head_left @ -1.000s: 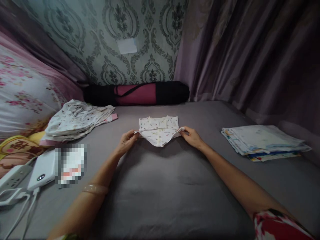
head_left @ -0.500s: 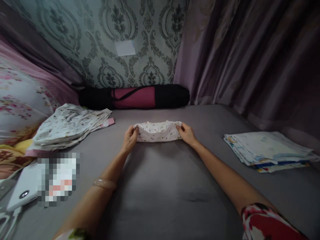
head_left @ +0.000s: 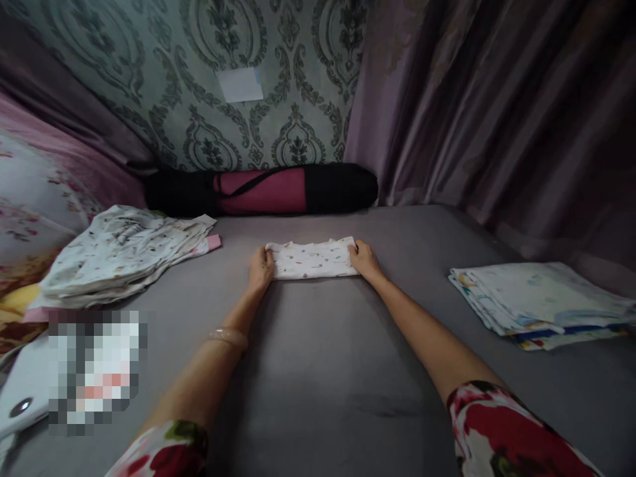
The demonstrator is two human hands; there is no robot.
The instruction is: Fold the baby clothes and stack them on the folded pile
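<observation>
A white baby garment with small printed figures is folded into a flat band on the grey bed sheet. Its left end is gripped by my left hand, thumb on top and fingers behind. My right hand pinches the right end the same way. The cloth lies fairly straight between both hands. Whether it is a shirt or trousers I cannot tell from the folded shape.
On the left lies a pile of printed baby clothes, with a white device nearer me. A folded cloth stack sits at the right. A black and pink long bag runs along the wall.
The garment's sagging upper edge has been pulled straighter and now lies flatter between my hands. Both hands keep hold of its ends. The camera view has shifted slightly.
</observation>
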